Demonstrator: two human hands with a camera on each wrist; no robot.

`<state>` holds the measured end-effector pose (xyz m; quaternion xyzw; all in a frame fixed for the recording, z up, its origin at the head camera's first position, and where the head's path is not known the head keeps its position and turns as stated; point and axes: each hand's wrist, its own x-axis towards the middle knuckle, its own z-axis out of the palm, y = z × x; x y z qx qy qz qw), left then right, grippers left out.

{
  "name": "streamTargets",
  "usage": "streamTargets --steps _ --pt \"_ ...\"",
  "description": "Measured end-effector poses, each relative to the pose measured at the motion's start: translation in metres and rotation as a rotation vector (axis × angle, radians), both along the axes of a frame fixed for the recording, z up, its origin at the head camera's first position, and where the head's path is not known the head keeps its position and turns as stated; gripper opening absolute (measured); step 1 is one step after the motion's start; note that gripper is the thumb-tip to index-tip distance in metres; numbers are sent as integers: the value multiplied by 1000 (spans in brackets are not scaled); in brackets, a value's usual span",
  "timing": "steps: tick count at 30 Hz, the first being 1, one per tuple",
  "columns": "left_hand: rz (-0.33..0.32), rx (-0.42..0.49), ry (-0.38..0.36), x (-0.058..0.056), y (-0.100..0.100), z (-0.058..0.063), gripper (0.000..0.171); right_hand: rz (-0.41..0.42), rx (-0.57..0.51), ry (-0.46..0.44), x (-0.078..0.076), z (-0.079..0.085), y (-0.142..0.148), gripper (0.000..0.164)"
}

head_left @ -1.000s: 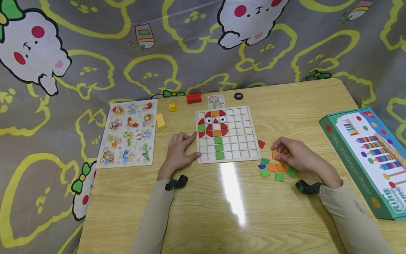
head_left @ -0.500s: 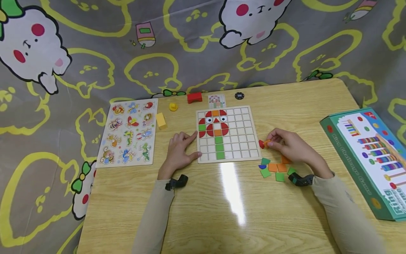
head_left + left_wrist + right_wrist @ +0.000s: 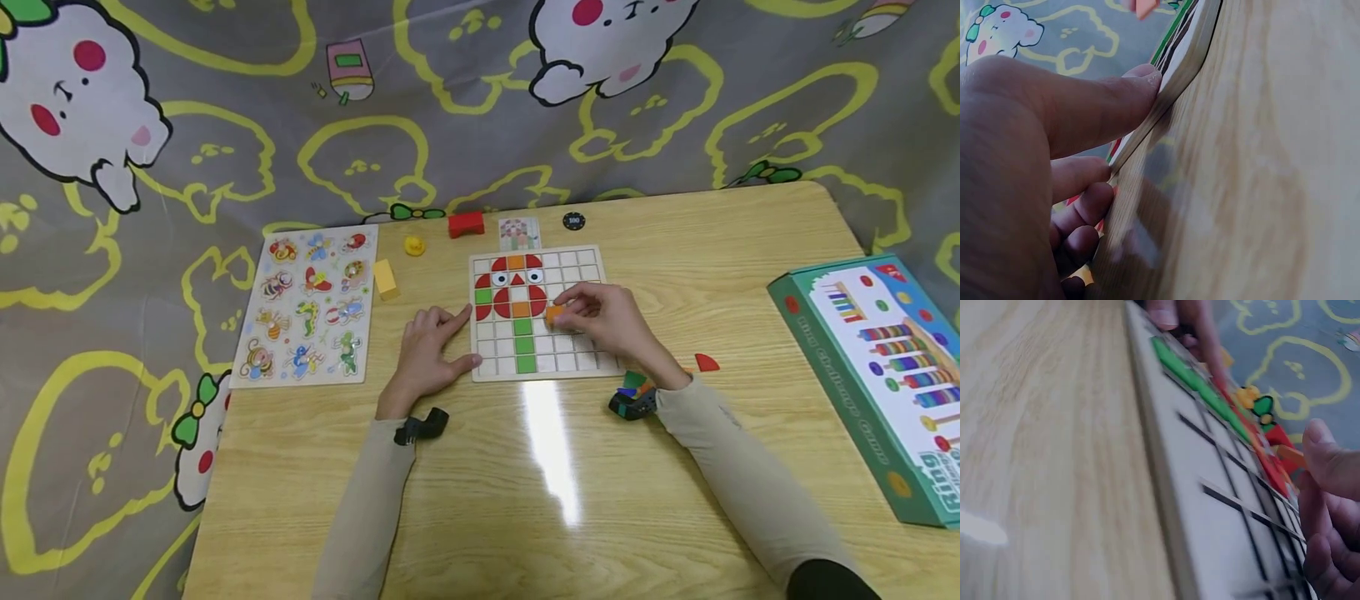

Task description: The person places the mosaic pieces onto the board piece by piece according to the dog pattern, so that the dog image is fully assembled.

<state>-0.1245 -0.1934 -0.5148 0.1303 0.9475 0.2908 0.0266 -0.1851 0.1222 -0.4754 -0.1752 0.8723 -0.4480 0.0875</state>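
Note:
A wooden grid board lies on the table with a pattern of red, orange and green tiles and two eye tiles set in its left part. A column of green tiles runs down below the red ones. With thumb and forefinger spread apart, my left hand touches the board's left edge; its other fingers are loosely bent. My right hand pinches an orange tile over the board, just right of the pattern. The right wrist view also shows this orange tile at my fingertips; whether it touches the board is unclear.
Loose tiles lie partly hidden under my right wrist, with a red piece beside them. A picture card, black chip, red block, yellow block, duck, insect puzzle and game box surround the board.
My right hand has picked an orange tile from the loose pile and carried it left over the board. The red piece now lies farther right. My left hand stays at the board's edge.

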Motion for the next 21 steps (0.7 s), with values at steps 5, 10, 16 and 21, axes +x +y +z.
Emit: streamTargets --steps 5,10,16,21 --pt "1 -8 -6 -1 -2 -1 82 108 63 82 -1 -6 -15 26" --pt "2 -1 -3 -1 0 2 81 133 73 115 0 -7 -16 27" --pt "5 7 -9 0 0 3 82 136 75 116 1 -7 -15 19" --pt "7 19 -16 1 0 1 81 156 64 123 5 0 -8 21"
